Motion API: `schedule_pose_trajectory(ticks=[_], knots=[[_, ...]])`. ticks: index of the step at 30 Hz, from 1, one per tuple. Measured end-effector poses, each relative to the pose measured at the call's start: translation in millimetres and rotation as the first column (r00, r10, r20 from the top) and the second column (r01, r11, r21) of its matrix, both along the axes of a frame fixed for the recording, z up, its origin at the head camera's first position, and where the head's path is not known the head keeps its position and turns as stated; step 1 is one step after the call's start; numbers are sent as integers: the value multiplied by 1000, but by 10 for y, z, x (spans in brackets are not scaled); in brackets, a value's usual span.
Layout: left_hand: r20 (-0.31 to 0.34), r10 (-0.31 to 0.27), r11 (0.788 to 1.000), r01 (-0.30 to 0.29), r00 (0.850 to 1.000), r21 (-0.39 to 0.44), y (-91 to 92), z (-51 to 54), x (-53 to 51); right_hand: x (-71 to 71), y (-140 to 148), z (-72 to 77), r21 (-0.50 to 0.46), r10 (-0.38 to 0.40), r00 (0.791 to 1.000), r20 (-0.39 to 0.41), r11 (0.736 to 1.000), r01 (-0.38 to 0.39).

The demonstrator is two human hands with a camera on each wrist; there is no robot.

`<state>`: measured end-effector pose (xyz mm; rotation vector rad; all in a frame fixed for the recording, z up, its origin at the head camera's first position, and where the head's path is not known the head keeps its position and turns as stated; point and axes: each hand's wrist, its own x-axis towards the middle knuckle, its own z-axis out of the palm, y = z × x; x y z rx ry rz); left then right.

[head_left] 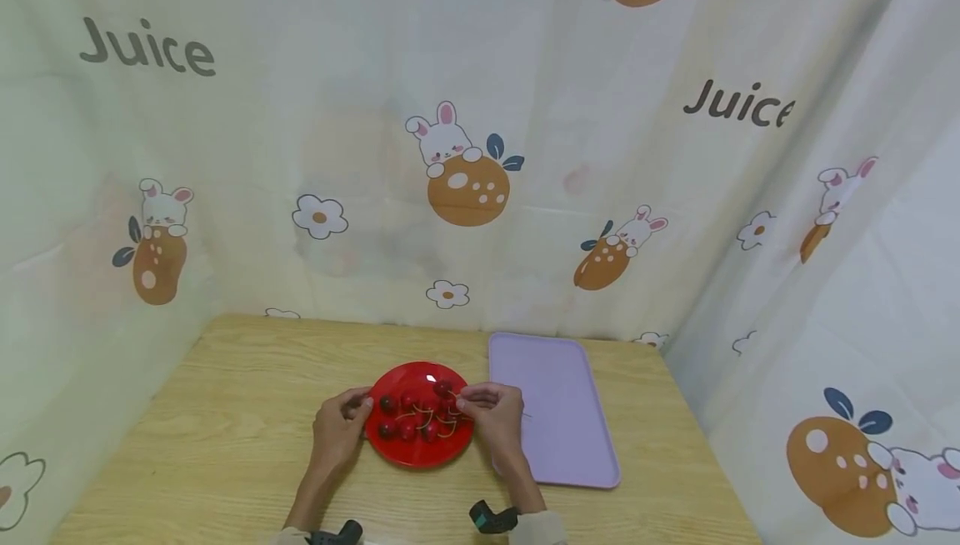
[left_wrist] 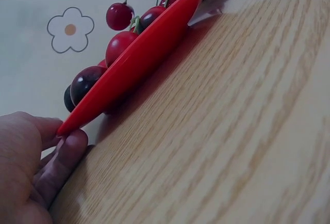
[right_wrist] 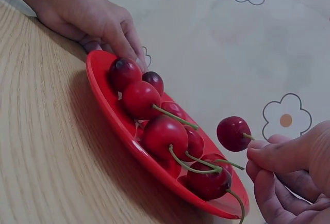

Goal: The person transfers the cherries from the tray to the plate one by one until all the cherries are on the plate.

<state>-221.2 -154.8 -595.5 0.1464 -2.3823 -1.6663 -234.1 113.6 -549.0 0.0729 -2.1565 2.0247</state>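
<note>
A red plate (head_left: 417, 457) rests on the wooden table with several dark and bright red cherries (right_wrist: 165, 133) on it, many with green stems. My left hand (head_left: 337, 431) pinches the plate's left rim between thumb and fingers, as the left wrist view (left_wrist: 36, 157) shows. Above the plate's right side, my right hand (head_left: 497, 416) pinches one cherry (right_wrist: 233, 133) by its stem. In the right wrist view that cherry hangs apart from the others, just beyond the fingertips (right_wrist: 260, 154).
A light purple tray (head_left: 558, 412) lies to the right of the plate, partly behind my right hand. The wood-grain table (head_left: 247, 412) ends at a curtain (head_left: 360, 153) printed with rabbits, fruit and flowers, which also runs along both sides.
</note>
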Motion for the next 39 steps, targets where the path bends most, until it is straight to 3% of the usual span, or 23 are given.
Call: schedule_pose_trajectory(ticks=[8,17,26,39], knots=[[21,-2,1000,2,1000,12,2,-34,2,-58,-34,-15,49,0,1000,25,999,-2],[20,-3,1000,3,1000,8,1,-54,-1,-109,-98,-51,183,4,999,-38,983,3],[16,16,998,-15,1000,-56,-16,-48,-18,-126,-142,-33,261,58,995,-76,965,-36],[7,18,999,-18,1000,-47,-30,-41,-31,-162,-200,-28,439,74,983,-170,898,8]])
